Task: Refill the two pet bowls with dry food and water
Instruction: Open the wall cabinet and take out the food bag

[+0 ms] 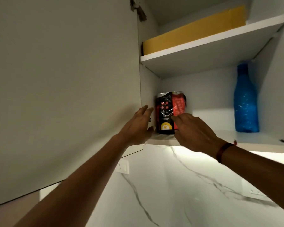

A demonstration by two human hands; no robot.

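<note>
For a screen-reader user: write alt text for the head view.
The left hand and right hand reach into an open wall cabinet toward a black-and-red bag on the lower shelf. A blue bottle stands farther right; a yellow box lies on the shelf above.

Yellow box (193,32) — upper shelf (211,40), marble wall (179,185), socket (123,167)

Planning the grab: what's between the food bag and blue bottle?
Head view: only bare lower shelf between the food bag and blue bottle; the right hand hides its near part.
</note>
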